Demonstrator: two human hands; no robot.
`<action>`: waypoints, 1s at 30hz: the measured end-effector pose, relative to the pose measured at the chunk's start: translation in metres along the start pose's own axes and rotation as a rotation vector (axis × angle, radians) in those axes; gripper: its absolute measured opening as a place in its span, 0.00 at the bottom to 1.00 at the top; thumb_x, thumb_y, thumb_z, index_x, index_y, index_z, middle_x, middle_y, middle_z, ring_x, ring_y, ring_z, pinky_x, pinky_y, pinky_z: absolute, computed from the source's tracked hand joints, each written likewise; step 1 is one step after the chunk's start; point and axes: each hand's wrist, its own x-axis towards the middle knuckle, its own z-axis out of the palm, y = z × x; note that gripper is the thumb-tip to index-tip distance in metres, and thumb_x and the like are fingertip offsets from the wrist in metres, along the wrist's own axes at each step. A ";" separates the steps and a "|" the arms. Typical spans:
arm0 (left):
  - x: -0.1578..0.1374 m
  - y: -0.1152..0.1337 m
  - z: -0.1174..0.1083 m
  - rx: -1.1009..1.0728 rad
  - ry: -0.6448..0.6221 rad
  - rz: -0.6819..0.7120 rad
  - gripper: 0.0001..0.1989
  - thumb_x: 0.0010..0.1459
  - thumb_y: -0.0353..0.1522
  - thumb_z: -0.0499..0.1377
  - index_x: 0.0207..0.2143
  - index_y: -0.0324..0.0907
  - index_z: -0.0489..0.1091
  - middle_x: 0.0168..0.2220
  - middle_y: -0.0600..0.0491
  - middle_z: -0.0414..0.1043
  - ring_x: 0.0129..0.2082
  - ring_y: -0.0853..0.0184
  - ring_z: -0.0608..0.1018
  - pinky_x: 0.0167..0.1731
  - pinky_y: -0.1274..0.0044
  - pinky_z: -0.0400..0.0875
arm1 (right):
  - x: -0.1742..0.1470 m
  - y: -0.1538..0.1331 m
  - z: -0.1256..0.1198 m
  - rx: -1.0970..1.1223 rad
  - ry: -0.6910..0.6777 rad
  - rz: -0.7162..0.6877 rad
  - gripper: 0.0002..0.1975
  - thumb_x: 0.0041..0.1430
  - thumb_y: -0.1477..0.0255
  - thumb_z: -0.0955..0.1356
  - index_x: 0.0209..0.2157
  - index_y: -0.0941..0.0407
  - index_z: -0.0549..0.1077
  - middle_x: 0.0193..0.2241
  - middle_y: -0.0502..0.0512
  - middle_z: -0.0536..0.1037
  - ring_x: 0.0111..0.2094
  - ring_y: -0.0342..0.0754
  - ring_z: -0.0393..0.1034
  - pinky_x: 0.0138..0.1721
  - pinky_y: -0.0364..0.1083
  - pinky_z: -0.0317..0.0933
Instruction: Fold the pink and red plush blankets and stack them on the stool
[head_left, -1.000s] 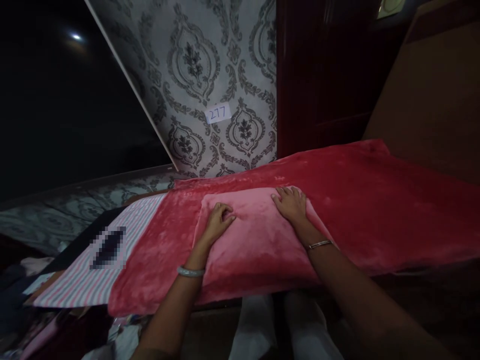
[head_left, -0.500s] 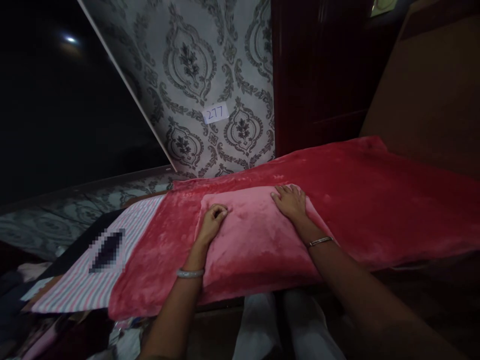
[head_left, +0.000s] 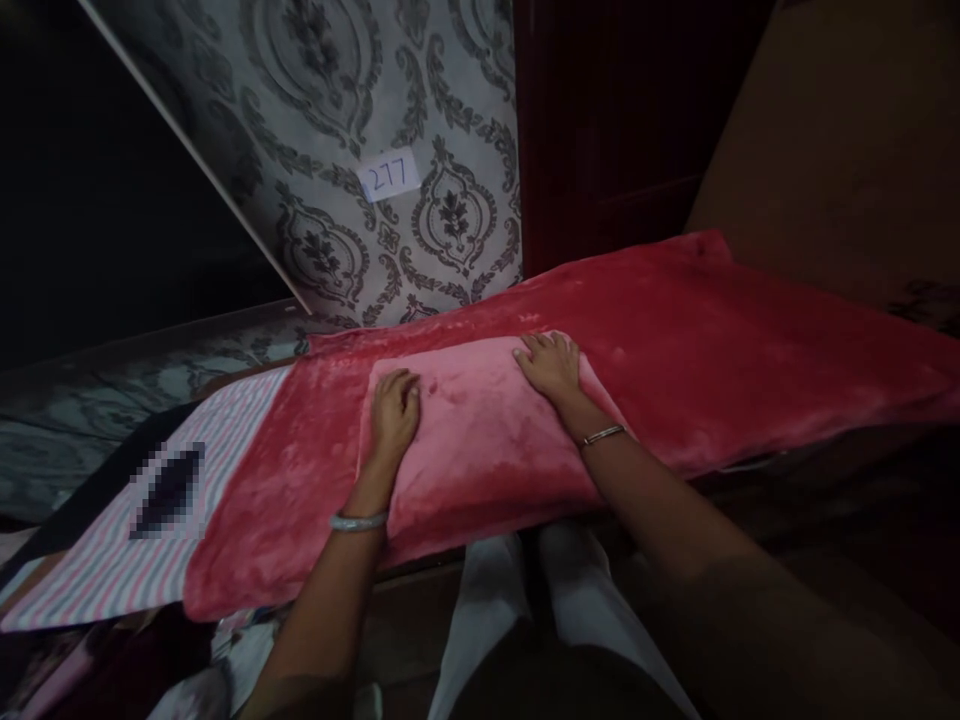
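Observation:
A pink plush rectangle [head_left: 472, 430], which looks like a folded blanket or a cushion, lies on a larger red plush blanket [head_left: 660, 340]. My left hand [head_left: 395, 415] rests on its upper left corner, fingers bent a little and laid on the fabric. At the far right corner, my right hand [head_left: 551, 362] lies flat with its fingers spread. Both palms face down, and neither hand grips anything. The soft pink surface has shallow creases near my left fingers.
A striped cloth [head_left: 97, 560] with a blurred-out dark patch sticks out left of the red blanket. Behind stand a patterned wall [head_left: 450, 230] with a paper marked 277 [head_left: 390, 175], a large dark screen [head_left: 112, 230] and a brown panel [head_left: 840, 160]. Clothes [head_left: 127, 660] lie at lower left.
The view has tilted down and shifted, so the scene sits higher and further left. My left fingers, curled in a loop before, now lie straighter on the pink fabric. My right hand stays at its corner.

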 end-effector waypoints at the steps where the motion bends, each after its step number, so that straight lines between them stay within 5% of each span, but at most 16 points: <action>1: 0.000 0.003 0.002 0.137 -0.025 0.021 0.18 0.60 0.36 0.51 0.47 0.39 0.74 0.55 0.41 0.73 0.59 0.53 0.69 0.63 0.59 0.58 | 0.001 0.000 0.000 0.006 0.004 0.003 0.26 0.69 0.58 0.55 0.61 0.52 0.69 0.63 0.60 0.68 0.64 0.64 0.53 0.61 0.64 0.47; 6: -0.002 0.012 0.005 0.468 -0.170 0.000 0.26 0.65 0.35 0.44 0.59 0.34 0.69 0.63 0.37 0.65 0.65 0.51 0.65 0.64 0.56 0.56 | 0.001 0.002 0.002 0.041 0.035 -0.002 0.25 0.69 0.59 0.55 0.59 0.53 0.71 0.61 0.60 0.70 0.64 0.64 0.53 0.60 0.64 0.47; 12: 0.003 0.015 0.001 0.483 -0.239 0.002 0.27 0.66 0.35 0.44 0.60 0.32 0.68 0.63 0.37 0.66 0.64 0.53 0.66 0.63 0.60 0.59 | 0.003 0.006 0.006 0.044 0.035 -0.006 0.26 0.70 0.58 0.55 0.60 0.54 0.69 0.62 0.60 0.69 0.64 0.64 0.53 0.61 0.65 0.46; 17: 0.003 0.032 -0.019 0.518 -0.364 -0.020 0.26 0.65 0.36 0.47 0.60 0.35 0.67 0.63 0.38 0.65 0.66 0.52 0.65 0.64 0.56 0.56 | 0.000 -0.002 -0.019 0.044 -0.034 0.024 0.27 0.69 0.59 0.57 0.64 0.53 0.65 0.67 0.61 0.62 0.67 0.65 0.50 0.62 0.66 0.47; 24: -0.064 0.037 -0.061 0.459 -0.463 0.140 0.29 0.67 0.45 0.48 0.67 0.47 0.59 0.70 0.46 0.54 0.70 0.50 0.54 0.66 0.47 0.46 | -0.089 0.013 -0.046 0.030 -0.033 -0.417 0.27 0.69 0.56 0.58 0.65 0.48 0.64 0.69 0.58 0.59 0.68 0.63 0.50 0.64 0.68 0.45; 30: -0.082 0.008 -0.061 0.376 -0.463 0.086 0.31 0.67 0.45 0.47 0.68 0.42 0.57 0.71 0.43 0.48 0.72 0.51 0.50 0.64 0.51 0.55 | -0.119 0.060 -0.028 0.042 0.024 -0.336 0.25 0.70 0.58 0.58 0.63 0.51 0.68 0.65 0.58 0.66 0.67 0.61 0.55 0.61 0.64 0.54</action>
